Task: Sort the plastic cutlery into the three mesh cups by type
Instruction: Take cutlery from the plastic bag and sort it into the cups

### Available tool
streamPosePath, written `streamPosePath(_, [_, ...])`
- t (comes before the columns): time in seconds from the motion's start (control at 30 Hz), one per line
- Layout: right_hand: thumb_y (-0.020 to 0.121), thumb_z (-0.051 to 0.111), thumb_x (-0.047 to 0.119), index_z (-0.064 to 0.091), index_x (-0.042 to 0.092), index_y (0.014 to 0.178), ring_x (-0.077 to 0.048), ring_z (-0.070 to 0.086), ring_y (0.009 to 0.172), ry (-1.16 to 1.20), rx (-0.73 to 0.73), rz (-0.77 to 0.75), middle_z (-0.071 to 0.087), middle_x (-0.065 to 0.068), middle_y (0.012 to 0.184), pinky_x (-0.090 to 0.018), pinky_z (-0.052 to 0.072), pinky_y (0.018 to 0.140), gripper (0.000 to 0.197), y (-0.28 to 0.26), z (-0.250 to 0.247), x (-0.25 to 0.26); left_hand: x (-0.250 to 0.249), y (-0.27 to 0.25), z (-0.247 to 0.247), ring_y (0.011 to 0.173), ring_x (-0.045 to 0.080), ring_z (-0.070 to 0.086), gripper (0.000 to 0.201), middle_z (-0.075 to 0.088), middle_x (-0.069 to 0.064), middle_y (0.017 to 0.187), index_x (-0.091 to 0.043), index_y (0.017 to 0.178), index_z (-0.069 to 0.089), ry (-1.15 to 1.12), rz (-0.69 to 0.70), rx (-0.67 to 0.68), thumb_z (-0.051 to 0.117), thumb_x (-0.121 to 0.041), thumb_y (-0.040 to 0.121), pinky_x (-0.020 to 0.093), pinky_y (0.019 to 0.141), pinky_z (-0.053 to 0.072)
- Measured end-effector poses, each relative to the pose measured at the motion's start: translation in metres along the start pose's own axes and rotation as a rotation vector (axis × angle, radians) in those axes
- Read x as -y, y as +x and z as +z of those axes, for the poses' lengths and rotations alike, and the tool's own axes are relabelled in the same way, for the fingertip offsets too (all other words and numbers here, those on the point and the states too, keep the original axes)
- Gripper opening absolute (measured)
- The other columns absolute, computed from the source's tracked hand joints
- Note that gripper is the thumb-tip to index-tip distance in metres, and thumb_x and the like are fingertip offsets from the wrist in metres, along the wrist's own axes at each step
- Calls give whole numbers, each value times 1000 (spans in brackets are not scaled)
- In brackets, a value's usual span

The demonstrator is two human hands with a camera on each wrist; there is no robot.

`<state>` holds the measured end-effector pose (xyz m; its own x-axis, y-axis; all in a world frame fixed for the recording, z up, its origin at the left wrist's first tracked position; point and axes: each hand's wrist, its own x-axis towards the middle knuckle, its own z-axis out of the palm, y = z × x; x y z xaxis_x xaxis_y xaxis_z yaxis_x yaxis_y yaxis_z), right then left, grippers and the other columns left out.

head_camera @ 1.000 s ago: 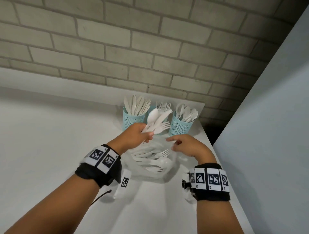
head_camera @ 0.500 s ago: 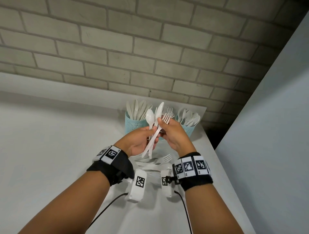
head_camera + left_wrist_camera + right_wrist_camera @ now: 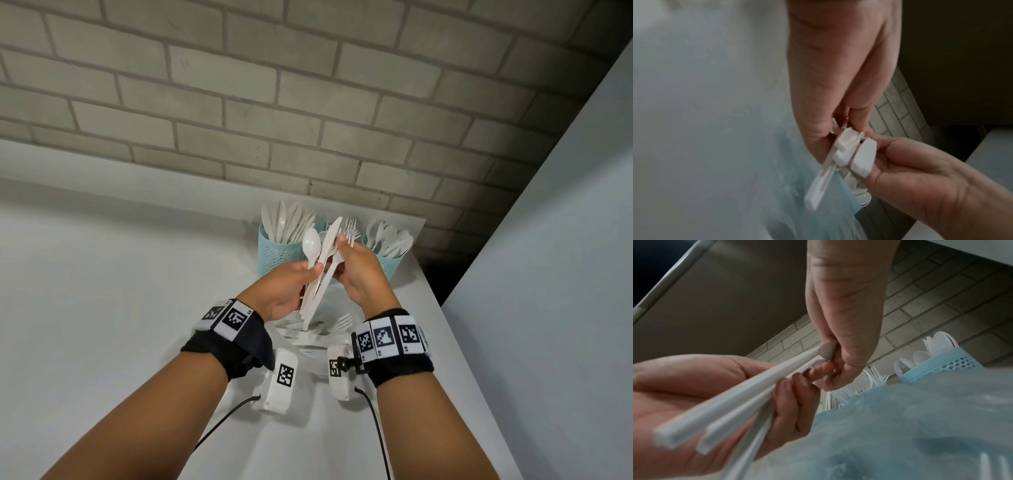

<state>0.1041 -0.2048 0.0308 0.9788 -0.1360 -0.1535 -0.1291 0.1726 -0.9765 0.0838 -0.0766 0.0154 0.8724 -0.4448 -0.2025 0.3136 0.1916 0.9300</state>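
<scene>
My left hand (image 3: 313,274) grips a bunch of white plastic cutlery (image 3: 325,260) by the handles: a spoon (image 3: 311,244), a knife (image 3: 331,234) and forks, heads up. My right hand (image 3: 339,262) pinches the bunch higher up; I cannot tell which piece. The right wrist view shows my left hand (image 3: 793,386) round the handles (image 3: 740,395) and my right fingertips (image 3: 828,352) on them. Behind stand three light-blue mesh cups: knives at the left (image 3: 275,255), forks in the middle (image 3: 347,224), mostly hidden, and spoons at the right (image 3: 390,265).
A clear bowl (image 3: 308,346) with loose forks and spoons lies on the white counter (image 3: 120,291) under my hands. A brick wall runs behind the cups. The counter ends at the right beside a grey panel (image 3: 548,274).
My right hand, apart from the bunch a second ago, has come in and now pinches it. My left hand has turned the bunch from slanting right to nearly upright.
</scene>
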Motion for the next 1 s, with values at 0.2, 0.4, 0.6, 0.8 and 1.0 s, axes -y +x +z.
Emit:
streamPosePath(0.2, [100,42,14,55,-3,122,-20,64,77,103,-5,16,67,-12,94,-31,54,71,31,7,4,0,4,4,2,82,11,57,27,63,1,90,-3,119,57,5,64,-76,44,-12,98,22,74,46])
streamPosePath(0.4, [102,33,7,45,-2,114,-25,63,71,329,-172,-17,62,-22,89,-38,56,71,20,25,2,20,3,7,-8,83,17,60,18,65,5,92,-9,100,64,-106,80,-143,47,-12,97,27,72,54])
streamPosePath(0.6, [101,32,5,46,11,102,-15,59,66,393,-366,-376,57,-7,78,-20,51,57,15,52,-5,53,-10,11,-12,77,12,62,18,63,1,86,-16,99,63,-172,137,-221,44,-17,99,25,74,55])
streamPosePath(0.8, [101,32,8,46,19,96,-13,59,72,208,-382,-653,55,-2,84,-19,49,66,19,74,1,54,-17,16,-11,67,6,65,18,66,-1,80,-18,99,64,-235,178,-280,46,-19,98,17,61,56])
streamPosePath(1.0, [100,37,13,51,13,103,-20,60,88,-290,-337,-683,61,-4,95,-28,46,78,15,91,2,23,-14,19,-9,67,5,65,18,67,-1,80,-17,102,64,-257,181,-304,47,-17,98,17,63,54])
